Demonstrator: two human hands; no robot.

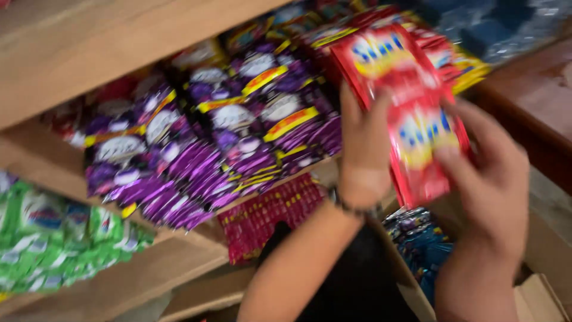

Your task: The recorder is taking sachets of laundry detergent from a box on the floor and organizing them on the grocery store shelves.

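A strip of red sachets [411, 101] with yellow and blue print is held up in front of a wooden shelf [71, 42]. My left hand [364, 152], with a dark bead bracelet at the wrist, grips the strip's left edge. My right hand [488, 179] holds its lower right part, fingers curled over the lowest sachet. Just left of the red strip, stacks of purple sachets [238, 131] lie packed on the shelf. The picture is blurred by motion.
Green sachets [53, 238] lie on the shelf below at the left. A dark red packet stack [268, 214] sits under the purple ones. Blue sachets [420, 244] fill an open cardboard box [536, 292] at the lower right. A wooden counter edge [530, 101] runs at the right.
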